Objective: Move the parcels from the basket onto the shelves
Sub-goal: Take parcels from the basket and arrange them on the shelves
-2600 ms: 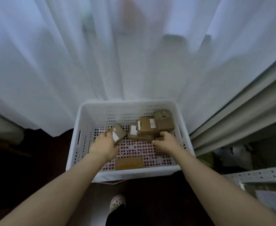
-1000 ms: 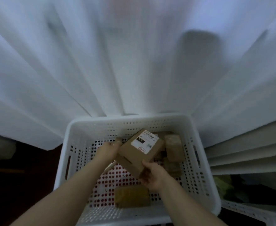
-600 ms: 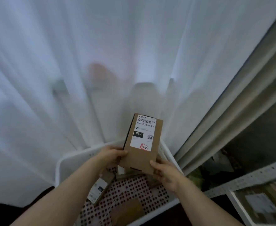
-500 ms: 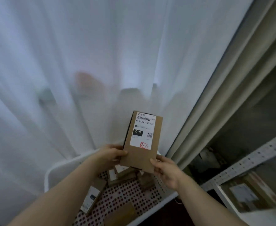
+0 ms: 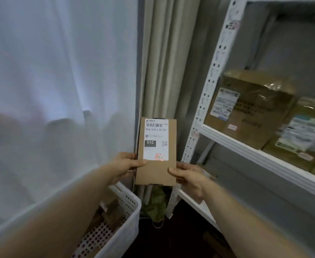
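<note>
Both the left hand (image 5: 124, 165) and the right hand (image 5: 189, 176) pinch an upright labelled parcel (image 5: 155, 151) by its lower edges, above the basket (image 5: 124, 226), beside the shelves (image 5: 233, 142).

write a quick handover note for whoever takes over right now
Left hand and right hand: both grip the labelled cardboard parcel by its lower sides, upright, label toward the camera.
It is out of the white basket, not yet on the metal shelf to the right, which holds larger boxes.
More parcels lie in the basket.
Left: shelve this one, then the rest.
</note>
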Demonstrator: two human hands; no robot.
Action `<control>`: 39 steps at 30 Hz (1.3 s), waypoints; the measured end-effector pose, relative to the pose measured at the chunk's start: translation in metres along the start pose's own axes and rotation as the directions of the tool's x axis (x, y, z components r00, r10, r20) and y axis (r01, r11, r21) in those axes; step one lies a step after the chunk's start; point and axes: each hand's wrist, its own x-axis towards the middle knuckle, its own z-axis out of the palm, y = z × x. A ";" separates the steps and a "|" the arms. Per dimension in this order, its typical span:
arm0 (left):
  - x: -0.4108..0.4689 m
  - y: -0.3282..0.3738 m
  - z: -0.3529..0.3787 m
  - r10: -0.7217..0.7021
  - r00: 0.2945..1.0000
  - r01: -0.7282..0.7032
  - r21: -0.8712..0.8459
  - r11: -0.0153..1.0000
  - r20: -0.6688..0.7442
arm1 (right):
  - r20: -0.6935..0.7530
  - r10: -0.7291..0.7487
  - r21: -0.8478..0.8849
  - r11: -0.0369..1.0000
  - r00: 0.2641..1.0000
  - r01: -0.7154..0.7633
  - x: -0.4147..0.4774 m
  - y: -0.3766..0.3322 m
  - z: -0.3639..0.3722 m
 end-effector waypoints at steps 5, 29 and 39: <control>-0.027 0.012 0.110 0.027 0.992 -0.029 0.011 1.000 0.120 | -0.105 -0.149 0.051 0.987 0.983 0.154 -0.074 -0.017 -0.096; -0.084 0.069 0.360 0.167 0.865 -0.300 0.221 0.928 0.474 | -0.466 -0.287 0.098 0.923 0.837 0.371 -0.281 -0.039 -0.279; -0.092 0.081 0.385 0.167 0.811 -0.340 0.219 0.915 0.561 | -0.579 -0.284 0.054 0.922 0.765 0.383 -0.309 -0.041 -0.288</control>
